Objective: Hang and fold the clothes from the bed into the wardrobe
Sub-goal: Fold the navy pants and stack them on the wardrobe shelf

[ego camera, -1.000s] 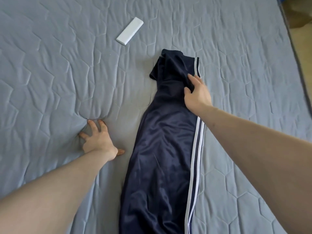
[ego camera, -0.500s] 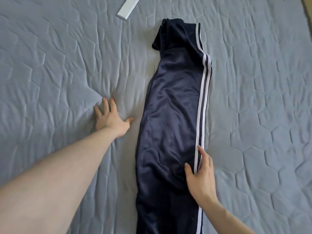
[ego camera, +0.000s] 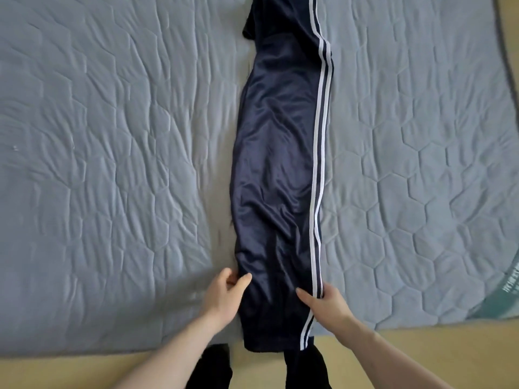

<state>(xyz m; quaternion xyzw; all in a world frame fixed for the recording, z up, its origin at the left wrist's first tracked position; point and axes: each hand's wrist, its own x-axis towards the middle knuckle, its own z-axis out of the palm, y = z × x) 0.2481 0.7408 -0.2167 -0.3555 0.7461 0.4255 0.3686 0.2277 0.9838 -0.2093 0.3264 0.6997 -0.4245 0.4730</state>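
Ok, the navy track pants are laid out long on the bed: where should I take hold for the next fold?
Probably take the navy track pants at the near end, one hand on each long edge, coming from the sides. They lie flat and narrow, that end overhangs the bed, and the left hand and right hand already pinch there.

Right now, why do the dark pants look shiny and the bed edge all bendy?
Head view: light glints in pale streaks off the satiny track pants; the wide-angle lens bows the mattress edge at right; the left hand and right hand look slightly soft, the quilt stitching sharper.
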